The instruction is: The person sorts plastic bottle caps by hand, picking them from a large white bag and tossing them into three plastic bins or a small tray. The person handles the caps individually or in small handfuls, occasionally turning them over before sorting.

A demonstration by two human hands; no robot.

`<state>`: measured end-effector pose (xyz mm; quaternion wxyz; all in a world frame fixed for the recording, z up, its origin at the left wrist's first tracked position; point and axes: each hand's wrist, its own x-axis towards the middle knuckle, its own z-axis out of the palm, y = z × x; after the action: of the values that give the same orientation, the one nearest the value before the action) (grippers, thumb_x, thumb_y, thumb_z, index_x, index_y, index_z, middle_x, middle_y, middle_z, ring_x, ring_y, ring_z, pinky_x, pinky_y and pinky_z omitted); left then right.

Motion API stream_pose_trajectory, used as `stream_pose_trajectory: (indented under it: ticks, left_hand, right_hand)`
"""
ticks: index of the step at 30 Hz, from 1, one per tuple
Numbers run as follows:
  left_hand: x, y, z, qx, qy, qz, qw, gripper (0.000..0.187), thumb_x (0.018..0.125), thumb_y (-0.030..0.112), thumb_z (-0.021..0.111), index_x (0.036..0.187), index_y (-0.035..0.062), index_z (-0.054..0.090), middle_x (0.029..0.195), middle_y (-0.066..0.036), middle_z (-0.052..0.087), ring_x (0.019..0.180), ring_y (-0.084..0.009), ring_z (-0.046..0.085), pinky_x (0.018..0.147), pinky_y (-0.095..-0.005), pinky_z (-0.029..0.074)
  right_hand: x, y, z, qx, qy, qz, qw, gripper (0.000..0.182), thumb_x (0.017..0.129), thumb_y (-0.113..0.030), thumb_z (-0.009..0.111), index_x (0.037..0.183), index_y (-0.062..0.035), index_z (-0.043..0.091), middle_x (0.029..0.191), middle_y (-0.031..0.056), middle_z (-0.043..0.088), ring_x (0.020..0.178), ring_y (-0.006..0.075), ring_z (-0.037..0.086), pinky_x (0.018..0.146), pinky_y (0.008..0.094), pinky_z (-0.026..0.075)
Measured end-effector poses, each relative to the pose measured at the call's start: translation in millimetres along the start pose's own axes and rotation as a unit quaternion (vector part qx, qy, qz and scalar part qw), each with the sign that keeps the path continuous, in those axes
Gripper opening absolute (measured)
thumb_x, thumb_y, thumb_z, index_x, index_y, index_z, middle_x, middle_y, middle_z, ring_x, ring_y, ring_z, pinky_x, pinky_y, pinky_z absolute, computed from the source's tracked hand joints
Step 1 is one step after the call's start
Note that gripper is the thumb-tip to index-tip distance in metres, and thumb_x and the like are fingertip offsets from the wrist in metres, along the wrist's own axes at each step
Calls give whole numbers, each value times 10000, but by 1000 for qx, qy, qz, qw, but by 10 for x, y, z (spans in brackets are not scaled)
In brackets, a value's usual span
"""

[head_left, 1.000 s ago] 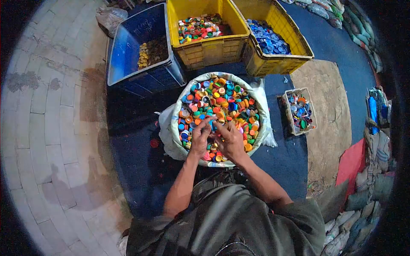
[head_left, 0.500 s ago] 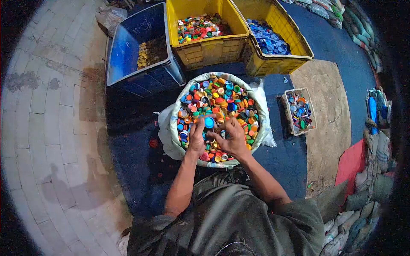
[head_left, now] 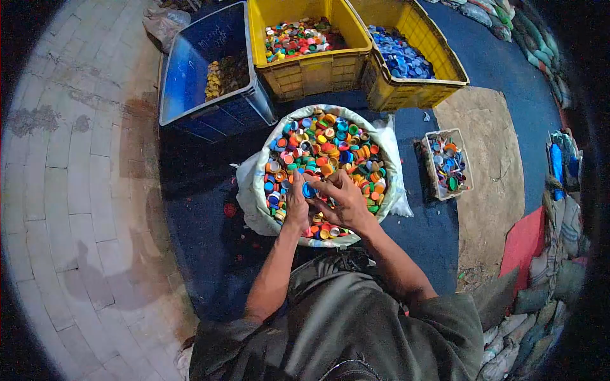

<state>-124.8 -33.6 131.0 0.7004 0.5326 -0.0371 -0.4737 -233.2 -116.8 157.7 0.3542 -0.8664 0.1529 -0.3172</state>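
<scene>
A blue bottle cap (head_left: 309, 190) is held above a wide sack (head_left: 260, 184) heaped with bottle caps of many colours. My left hand (head_left: 296, 206) grips the cap at its left side, thumb and fingers around it. From the right, my right hand (head_left: 348, 204) reaches across with bent fingers, and its thumb and index finger meet the cap's right edge. Loose caps (head_left: 327, 149) in orange, green, red, blue and white lie around and below both hands. The sack's pale rim is folded outward.
Beyond the sack stand a blue crate (head_left: 203, 114) with yellow caps, a yellow crate (head_left: 311, 79) with mixed caps and another yellow crate (head_left: 416, 92) with blue caps. At the right, a small white basket (head_left: 455, 195) holds mixed pieces. Filled sacks (head_left: 534, 336) line the right side.
My right hand's fingers have moved left onto the blue cap, which now shows its hollow inside more. My left hand stays nearly in place. The view has shifted slightly.
</scene>
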Motion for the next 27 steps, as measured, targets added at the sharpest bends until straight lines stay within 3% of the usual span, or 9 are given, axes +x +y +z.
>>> stream_pose_trajectory:
  ticks: [3, 9, 11, 15, 18, 21, 24, 27]
  left_hand:
    - [40, -70, -125, 36, -26, 14, 999, 458, 944, 574, 386, 907, 143, 538, 815, 36, 533, 762, -76, 556, 610, -237, 472]
    - [83, -199, -270, 131, -56, 89, 986, 473, 966, 535, 375, 948, 103, 567, 907, 8, 547, 791, -92, 534, 670, -226, 446]
    - [105, -224, -299, 199, -48, 146, 968, 512, 974, 522, 368, 959, 58, 581, 785, 21, 484, 699, -69, 424, 601, -228, 360]
    - [106, -230, -241, 211, -49, 235, 948, 523, 980, 508, 370, 954, 35, 591, 714, 28, 445, 641, -70, 345, 551, -231, 274]
    - [138, -356, -364, 224, -45, 176, 958, 511, 984, 502, 359, 996, 40, 578, 739, 22, 458, 655, -77, 388, 552, -223, 327]
    - [4, -184, -230, 156, -17, 82, 984, 472, 970, 518, 381, 1033, 91, 573, 960, 5, 524, 911, -114, 508, 800, -283, 458]
    - [-4, -92, -214, 98, -28, 91, 991, 482, 969, 532, 364, 1039, 101, 569, 925, 8, 527, 876, -100, 512, 770, -266, 458]
    - [30, -102, -267, 148, -24, 122, 981, 501, 997, 498, 289, 998, 79, 564, 855, 0, 527, 770, -102, 490, 672, -263, 444]
  right_hand:
    - [-41, 35, 35, -11, -7, 1, 1000, 466, 698, -113, 750, 1147, -151, 630, 816, 95, 472, 645, 220, 552, 522, 343, 477]
    - [-96, 6, 83, -9, -30, 54, 998, 474, 708, -96, 732, 1161, -130, 595, 828, 104, 481, 674, 250, 565, 533, 371, 476]
    - [-78, 17, 85, 5, -37, 66, 997, 483, 708, -95, 728, 1167, -125, 580, 840, 111, 482, 709, 276, 569, 561, 379, 480]
    - [-21, 11, 16, 17, -64, 77, 995, 441, 708, -88, 719, 1123, -97, 569, 867, 126, 482, 785, 323, 568, 625, 402, 483]
    - [-50, 102, 23, 24, -85, 77, 993, 365, 715, -89, 713, 1050, -74, 568, 872, 135, 482, 807, 335, 567, 645, 416, 479]
    - [-115, 143, 84, 25, -96, 71, 992, 304, 723, -97, 721, 980, -61, 561, 870, 135, 482, 804, 330, 565, 646, 413, 479]
    - [-137, 93, 101, 41, -48, 70, 996, 301, 719, -97, 737, 964, -59, 566, 871, 130, 483, 786, 314, 563, 637, 398, 484]
    - [-58, 11, 94, 40, -1, 49, 998, 329, 709, -88, 751, 985, -65, 575, 878, 121, 488, 766, 288, 568, 627, 381, 492]
